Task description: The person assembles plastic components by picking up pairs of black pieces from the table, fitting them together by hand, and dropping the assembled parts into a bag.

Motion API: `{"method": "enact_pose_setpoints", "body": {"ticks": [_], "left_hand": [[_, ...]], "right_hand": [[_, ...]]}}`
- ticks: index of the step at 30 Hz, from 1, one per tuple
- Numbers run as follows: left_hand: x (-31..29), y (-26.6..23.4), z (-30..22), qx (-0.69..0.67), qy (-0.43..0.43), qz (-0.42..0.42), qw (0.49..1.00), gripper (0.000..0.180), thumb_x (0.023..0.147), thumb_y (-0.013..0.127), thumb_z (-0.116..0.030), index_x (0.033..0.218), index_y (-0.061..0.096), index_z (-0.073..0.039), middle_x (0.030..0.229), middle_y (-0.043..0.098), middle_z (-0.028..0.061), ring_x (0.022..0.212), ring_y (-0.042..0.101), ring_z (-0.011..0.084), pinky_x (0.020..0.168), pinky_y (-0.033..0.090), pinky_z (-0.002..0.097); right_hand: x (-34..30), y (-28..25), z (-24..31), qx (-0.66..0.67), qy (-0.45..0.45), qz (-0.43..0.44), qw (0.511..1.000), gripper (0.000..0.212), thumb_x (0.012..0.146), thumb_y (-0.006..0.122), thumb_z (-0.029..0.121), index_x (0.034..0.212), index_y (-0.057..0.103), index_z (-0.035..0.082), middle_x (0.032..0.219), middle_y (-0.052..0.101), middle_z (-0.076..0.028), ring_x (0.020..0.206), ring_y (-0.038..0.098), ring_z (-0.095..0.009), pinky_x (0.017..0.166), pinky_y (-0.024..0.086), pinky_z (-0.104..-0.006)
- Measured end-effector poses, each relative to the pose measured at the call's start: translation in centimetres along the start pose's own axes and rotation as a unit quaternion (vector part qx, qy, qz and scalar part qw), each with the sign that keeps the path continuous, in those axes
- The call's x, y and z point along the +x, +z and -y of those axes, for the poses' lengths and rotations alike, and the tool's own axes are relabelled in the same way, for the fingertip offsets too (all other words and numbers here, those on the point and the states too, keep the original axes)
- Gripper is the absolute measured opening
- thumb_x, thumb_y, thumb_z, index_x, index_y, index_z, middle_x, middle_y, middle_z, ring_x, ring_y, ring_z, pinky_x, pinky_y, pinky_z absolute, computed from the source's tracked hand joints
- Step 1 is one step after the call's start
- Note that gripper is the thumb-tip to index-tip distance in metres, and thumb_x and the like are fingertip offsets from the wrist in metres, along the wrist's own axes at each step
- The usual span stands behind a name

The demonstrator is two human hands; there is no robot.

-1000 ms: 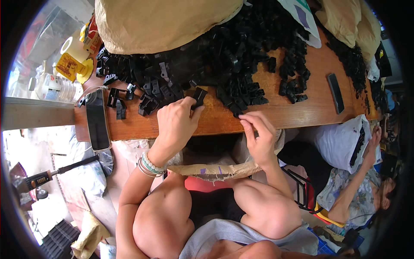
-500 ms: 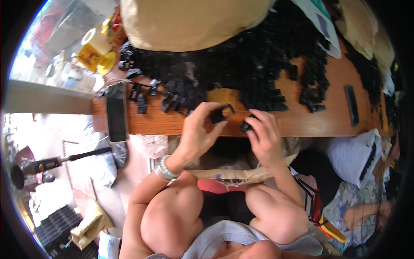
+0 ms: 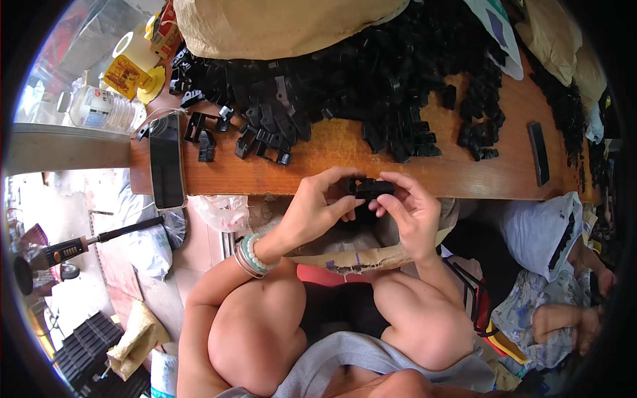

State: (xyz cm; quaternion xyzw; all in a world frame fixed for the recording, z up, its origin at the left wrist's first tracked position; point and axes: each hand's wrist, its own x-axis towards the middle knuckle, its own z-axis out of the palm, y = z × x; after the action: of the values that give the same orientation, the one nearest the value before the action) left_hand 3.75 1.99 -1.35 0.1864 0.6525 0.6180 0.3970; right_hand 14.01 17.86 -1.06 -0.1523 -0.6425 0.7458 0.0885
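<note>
My left hand [image 3: 317,209] and my right hand [image 3: 417,215] meet just in front of the table's near edge. Between their fingertips are black plastic parts [image 3: 371,188], pressed together end to end; the exact join is too small to make out. Thumb and fingers of each hand pinch one side. Beyond them on the wooden table [image 3: 318,180] spreads a large heap of similar black plastic parts [image 3: 265,109], with a few loose pieces at its left front.
A phone [image 3: 166,162] lies at the table's left end, a black bar [image 3: 539,154] toward the right. A large brown paper sack [image 3: 285,33] covers the back. An open sack [image 3: 378,257] hangs above my lap. Another person's arm [image 3: 557,325] shows at right.
My hands have come together and drawn slightly nearer. The black parts, held apart before, now touch. The view has shifted a little, so the table sits higher.
</note>
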Motion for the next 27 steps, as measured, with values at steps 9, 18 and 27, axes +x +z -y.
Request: {"method": "enact_pose_setpoints", "body": {"ticks": [9,18,27], "left_hand": [[-0.3,1.1,0.3,-0.15,0.024,0.052,0.987,0.032,0.09,0.059,0.0,0.12,0.052,0.01,0.079,0.067,0.0107,0.073,0.067,0.0132,0.066,0.055,0.0251],[-0.6,0.9,-0.5,-0.091,0.053,0.038,0.994,0.034,0.092,0.057,0.0,0.123,0.049,0.01,0.08,0.069,0.0122,0.075,0.068,0.0141,0.069,0.056,0.026],[-1.2,0.7,-0.5,-0.03,0.074,0.02,0.997,0.035,0.091,0.058,-0.003,0.123,0.05,0.008,0.081,0.069,0.0117,0.074,0.068,0.0156,0.07,0.056,0.0272]], "right_hand": [[0.1,-0.6,-1.2,-0.083,-0.148,-0.035,0.985,0.022,0.081,0.073,0.008,0.1,0.068,-0.003,0.103,0.055,-0.007,0.083,0.049,-0.01,0.068,0.039,-0.0211],[0.3,-0.5,-1.8,-0.125,-0.192,-0.047,0.972,0.03,0.083,0.072,0.021,0.101,0.067,-0.002,0.117,0.057,-0.016,0.083,0.054,-0.012,0.069,0.041,-0.0223],[0.3,-0.3,-1.3,-0.169,-0.163,-0.013,0.972,0.027,0.083,0.071,0.012,0.106,0.064,0.001,0.117,0.06,-0.011,0.086,0.057,-0.013,0.072,0.043,-0.0228]]}}
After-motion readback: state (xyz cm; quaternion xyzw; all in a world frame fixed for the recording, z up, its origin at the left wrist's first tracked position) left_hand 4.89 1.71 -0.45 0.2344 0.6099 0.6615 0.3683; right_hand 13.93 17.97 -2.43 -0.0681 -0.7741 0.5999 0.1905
